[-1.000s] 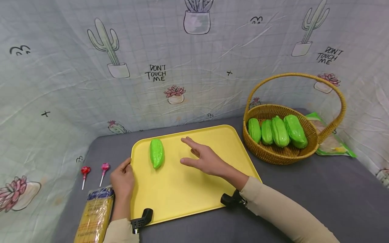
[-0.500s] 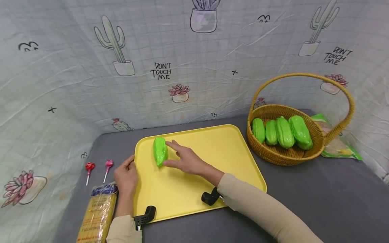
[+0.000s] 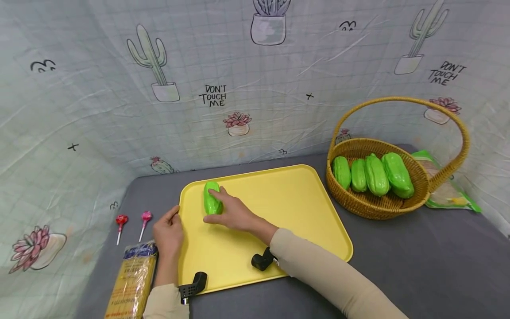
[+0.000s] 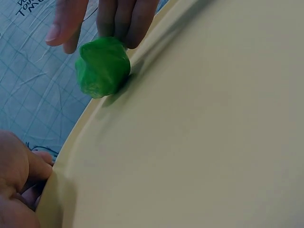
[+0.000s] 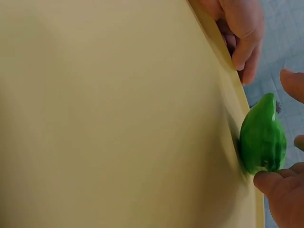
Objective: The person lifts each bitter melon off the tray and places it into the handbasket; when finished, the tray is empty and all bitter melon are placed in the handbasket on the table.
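A glossy green papaya-shaped fruit [image 3: 211, 203] lies near the back left corner of the yellow tray [image 3: 279, 221]. Over its right side reaches my right hand [image 3: 235, 213], thumb spread from the fingers. In the right wrist view, fingertips [image 5: 266, 181] are right at one end of the fruit [image 5: 263, 137], while the thumb stands apart from it. My left hand [image 3: 169, 230] grips the tray's left rim with curled fingers; the left wrist view shows this hand [image 4: 19, 178] at the tray edge, and the other hand's fingers [image 4: 126, 21] beside the fruit.
A wicker basket [image 3: 372, 212] with a tall handle holds several similar green fruits at the right. Behind it lies a green-edged packet [image 3: 450, 199]. Left of the tray are a spaghetti pack [image 3: 131, 283], a red lollipop [image 3: 121, 220] and a pink lollipop [image 3: 146, 216].
My right hand has moved left across the tray to the green fruit. My left hand has stayed on the tray's rim, and the head view has shifted slightly.
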`<state>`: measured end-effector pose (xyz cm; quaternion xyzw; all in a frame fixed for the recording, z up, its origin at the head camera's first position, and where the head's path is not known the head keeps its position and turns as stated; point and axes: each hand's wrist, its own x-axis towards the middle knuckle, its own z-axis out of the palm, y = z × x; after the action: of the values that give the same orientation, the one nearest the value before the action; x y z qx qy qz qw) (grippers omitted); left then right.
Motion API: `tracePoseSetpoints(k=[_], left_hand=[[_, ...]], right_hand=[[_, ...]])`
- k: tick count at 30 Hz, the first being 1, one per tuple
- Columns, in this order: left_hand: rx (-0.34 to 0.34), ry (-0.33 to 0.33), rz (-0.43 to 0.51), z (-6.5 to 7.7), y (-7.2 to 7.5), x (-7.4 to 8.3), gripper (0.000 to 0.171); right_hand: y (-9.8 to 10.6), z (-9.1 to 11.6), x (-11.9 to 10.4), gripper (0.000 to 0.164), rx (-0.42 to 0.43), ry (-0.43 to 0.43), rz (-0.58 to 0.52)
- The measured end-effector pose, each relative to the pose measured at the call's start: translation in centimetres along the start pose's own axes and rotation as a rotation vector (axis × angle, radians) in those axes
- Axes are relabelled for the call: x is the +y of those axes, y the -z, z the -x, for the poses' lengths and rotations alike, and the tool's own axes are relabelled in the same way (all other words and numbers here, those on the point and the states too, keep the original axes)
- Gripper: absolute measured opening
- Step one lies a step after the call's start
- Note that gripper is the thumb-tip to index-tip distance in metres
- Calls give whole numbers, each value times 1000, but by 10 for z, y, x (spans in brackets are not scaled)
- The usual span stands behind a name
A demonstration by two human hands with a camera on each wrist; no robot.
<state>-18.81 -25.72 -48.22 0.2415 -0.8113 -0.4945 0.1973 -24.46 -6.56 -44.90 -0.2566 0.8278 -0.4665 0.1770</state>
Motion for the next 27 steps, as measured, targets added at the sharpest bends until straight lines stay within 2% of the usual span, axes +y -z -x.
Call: tracePoseSetpoints(k=[14, 27], left_hand=[[-13, -6, 10, 1, 0, -2, 36], [-6, -10, 10, 1, 0, -2, 35]], right_hand=[[-7, -5, 2, 82, 10, -34, 43], [-7, -3, 4, 78, 22, 8, 64]])
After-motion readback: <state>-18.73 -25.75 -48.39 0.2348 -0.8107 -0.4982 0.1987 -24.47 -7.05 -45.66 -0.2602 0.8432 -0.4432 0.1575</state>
